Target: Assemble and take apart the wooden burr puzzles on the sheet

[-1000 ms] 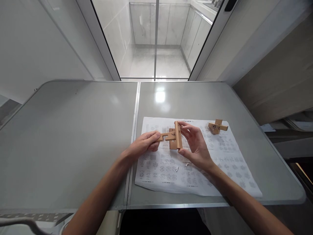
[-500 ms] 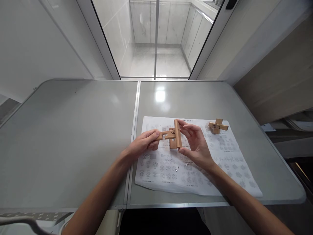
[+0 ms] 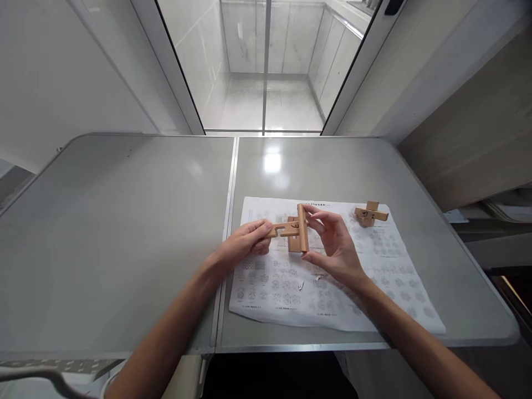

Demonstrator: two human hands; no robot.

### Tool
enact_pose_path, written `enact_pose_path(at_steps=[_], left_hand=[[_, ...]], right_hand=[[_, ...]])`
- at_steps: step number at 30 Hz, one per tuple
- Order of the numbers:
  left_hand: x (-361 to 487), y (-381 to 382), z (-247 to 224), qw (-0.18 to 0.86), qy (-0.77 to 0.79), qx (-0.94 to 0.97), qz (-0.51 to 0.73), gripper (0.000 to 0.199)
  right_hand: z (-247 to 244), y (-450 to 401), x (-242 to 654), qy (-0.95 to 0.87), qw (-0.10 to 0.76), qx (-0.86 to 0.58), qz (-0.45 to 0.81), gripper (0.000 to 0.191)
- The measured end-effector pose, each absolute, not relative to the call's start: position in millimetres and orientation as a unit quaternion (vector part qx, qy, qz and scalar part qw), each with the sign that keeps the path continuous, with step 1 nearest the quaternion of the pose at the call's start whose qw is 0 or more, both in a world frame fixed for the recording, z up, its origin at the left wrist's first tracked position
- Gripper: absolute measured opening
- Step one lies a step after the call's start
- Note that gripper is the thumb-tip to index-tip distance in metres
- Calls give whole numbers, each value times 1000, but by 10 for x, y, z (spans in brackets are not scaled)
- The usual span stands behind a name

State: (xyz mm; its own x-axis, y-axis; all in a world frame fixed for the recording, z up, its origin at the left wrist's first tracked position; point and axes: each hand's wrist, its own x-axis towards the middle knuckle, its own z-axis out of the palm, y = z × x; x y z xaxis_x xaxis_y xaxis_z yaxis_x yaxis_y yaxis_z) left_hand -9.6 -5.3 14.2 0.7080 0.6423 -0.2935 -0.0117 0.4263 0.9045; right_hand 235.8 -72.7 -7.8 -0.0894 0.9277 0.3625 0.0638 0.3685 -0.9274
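Note:
My left hand is closed around the end of a slotted wooden puzzle piece, which bears a dark mark. Its far end meets a long wooden bar that stands crosswise to it. My right hand pinches this bar between the thumb at its near end and fingers at its far end. Another flat wooden piece shows just behind and below the slotted piece; whether it lies on the paper or is joined to them I cannot tell. All of this is over a printed instruction sheet.
A cluster of joined wooden pieces with dark letters stands on the sheet's far right corner. Two small white scraps lie on the sheet. The grey folding table has a metal seam left of the paper. A glass window stands beyond it.
Both hands stay almost in place. The crosswise bar has shifted very slightly, and the fingers of my right hand have moved a little at its far end.

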Motion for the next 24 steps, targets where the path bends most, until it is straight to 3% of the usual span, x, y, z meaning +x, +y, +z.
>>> enact_pose_path(at_steps=[14,24], left_hand=[[-63,-66,162,760,315,526,213,44],[-116,-60,232,647,399,609,227,46]], right_hand=[[-100,-765,2330,-601,552,-388,429,74],[-59,-790,2323,-652,503,-435,365,76]])
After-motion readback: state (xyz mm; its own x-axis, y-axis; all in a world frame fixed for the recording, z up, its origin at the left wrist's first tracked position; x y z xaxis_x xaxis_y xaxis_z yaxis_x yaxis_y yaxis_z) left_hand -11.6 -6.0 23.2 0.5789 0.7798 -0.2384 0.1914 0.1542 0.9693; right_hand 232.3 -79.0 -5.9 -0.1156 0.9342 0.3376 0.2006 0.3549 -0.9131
